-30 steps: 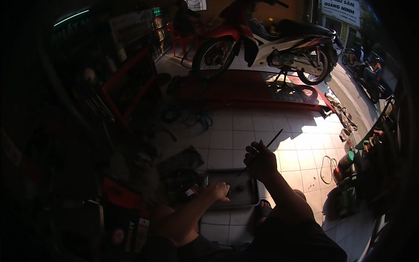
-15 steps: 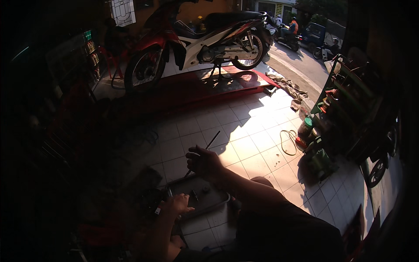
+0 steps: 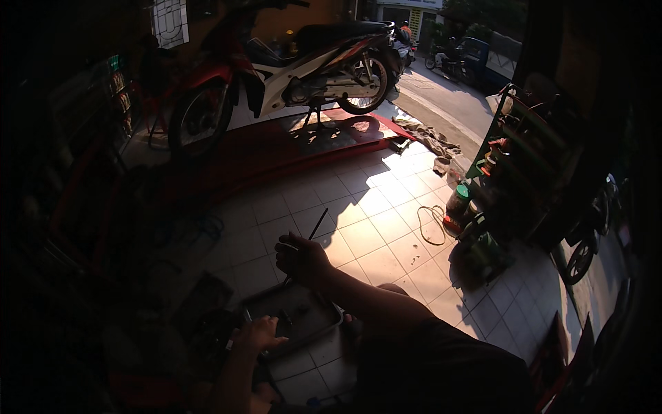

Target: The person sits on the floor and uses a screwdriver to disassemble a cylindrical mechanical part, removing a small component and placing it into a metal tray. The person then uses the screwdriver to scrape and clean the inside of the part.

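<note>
Now, the left hand (image 3: 258,335) has moved from the middle to the left rim of the tray (image 3: 338,319), lower centre of the frame, uncovering a dark part (image 3: 285,318); its finger state cannot be told, while the right hand (image 3: 302,257) keeps its fingers curled round a rod (image 3: 318,223).

Smooth, semi-glossy sq. white ceramic-look floor tiles (image 3: 364,241), rough crumpled grey-brown cloth (image 3: 431,139) @ 2 o'clock, glossy red-&-white plastic-panelled motorbike (image 3: 288,74) @ 11, dk matt-looking rect. tray (image 3: 314,326) approx. 6–7, plastic/metal unclear.
</note>
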Motion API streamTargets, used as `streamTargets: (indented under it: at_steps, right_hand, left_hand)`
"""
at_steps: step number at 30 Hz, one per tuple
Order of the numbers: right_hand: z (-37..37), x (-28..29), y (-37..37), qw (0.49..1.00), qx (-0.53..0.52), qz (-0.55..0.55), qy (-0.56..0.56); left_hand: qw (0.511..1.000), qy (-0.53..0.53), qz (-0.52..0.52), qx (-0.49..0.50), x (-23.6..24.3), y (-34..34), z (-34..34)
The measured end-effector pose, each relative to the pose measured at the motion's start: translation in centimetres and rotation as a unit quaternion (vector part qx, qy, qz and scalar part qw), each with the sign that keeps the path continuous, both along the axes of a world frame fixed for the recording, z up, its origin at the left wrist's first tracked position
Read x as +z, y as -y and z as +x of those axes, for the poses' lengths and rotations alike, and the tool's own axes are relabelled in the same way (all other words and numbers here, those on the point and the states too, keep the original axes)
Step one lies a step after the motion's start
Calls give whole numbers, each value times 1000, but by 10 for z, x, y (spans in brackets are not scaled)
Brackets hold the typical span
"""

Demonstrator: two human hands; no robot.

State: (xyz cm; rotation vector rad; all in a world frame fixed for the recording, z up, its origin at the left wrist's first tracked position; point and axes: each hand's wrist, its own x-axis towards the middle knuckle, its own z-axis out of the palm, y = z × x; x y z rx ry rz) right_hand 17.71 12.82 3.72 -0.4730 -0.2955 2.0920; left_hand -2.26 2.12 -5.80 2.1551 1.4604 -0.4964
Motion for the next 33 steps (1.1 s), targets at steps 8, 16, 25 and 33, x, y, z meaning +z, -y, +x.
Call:
streamTargets:
  at_steps: [8,16,25,33]
  right_hand:
    - [12,-18,-8,998,-1,54,-41]
    - [1,0,5,998,-13,-10,69]
    - [-1,-7,12,996,-31,-55,57]
    - [-27,-16,34,996,85,4,33]
  left_hand:
    - [1000,-10,4,8,9,-2,10]
    - [1000,1,6,21,21,4,5]
    - [999,-6,30,-9,12,6,10]
    - [998,-37,-44,29,25,10,9]
